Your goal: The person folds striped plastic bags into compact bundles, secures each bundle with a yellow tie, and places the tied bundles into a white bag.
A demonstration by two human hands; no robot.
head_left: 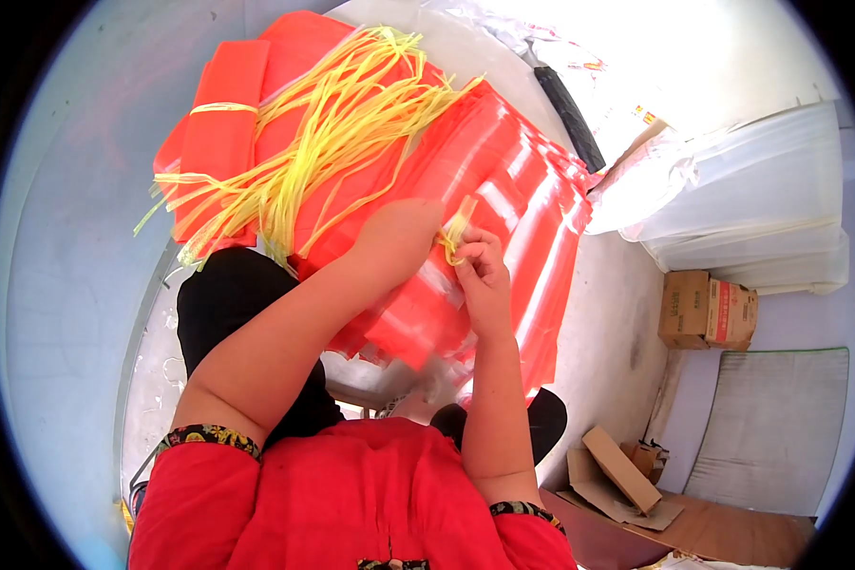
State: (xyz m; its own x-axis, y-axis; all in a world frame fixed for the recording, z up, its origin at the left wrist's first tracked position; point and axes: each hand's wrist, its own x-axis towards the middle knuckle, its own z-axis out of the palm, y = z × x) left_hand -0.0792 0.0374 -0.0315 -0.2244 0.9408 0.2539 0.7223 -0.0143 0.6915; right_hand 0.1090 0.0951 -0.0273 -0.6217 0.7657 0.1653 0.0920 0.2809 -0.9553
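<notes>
Glossy red plastic sheets (532, 218) lie in a layered pile before me. My right hand (483, 271) pinches a short yellow strip (456, 228) over the pile, thumb and index finger pressed together. Close beside it on the left is my left hand (413, 223), its fingers hidden behind the back of the hand and the strip. A loose bundle of long yellow strips (318, 142) lies across the red material to the upper left. There a folded red bundle (223, 119) has a yellow strip around it.
A dark roll (568, 119) and crumpled pale plastic (646, 180) lie at the upper right. Farther right are a cardboard box (708, 311) and a pale panel (769, 427). Flattened cardboard (622, 470) rests at the lower right. Dark-clothed knees are beneath my arms.
</notes>
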